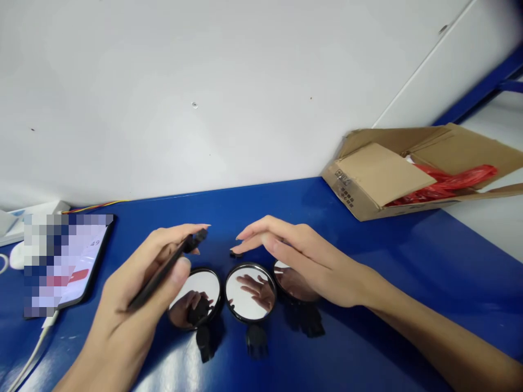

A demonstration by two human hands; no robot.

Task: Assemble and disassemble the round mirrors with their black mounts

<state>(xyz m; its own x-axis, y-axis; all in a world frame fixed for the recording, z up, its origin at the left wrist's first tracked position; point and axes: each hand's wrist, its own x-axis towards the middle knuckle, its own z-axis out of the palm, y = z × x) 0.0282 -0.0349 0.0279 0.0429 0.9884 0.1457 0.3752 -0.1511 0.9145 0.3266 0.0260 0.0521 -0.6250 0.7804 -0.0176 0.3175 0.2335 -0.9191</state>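
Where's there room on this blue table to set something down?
Between the right hand and the cardboard box; also a strip between the left hand and the wall. It's crowded around the round mirrors and by the phone.

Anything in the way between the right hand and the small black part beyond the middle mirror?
Nothing visible. The right hand has fingertips right at the black part; touching or just above, I can't tell. The middle mirror lies nearer the wearer, not between them.
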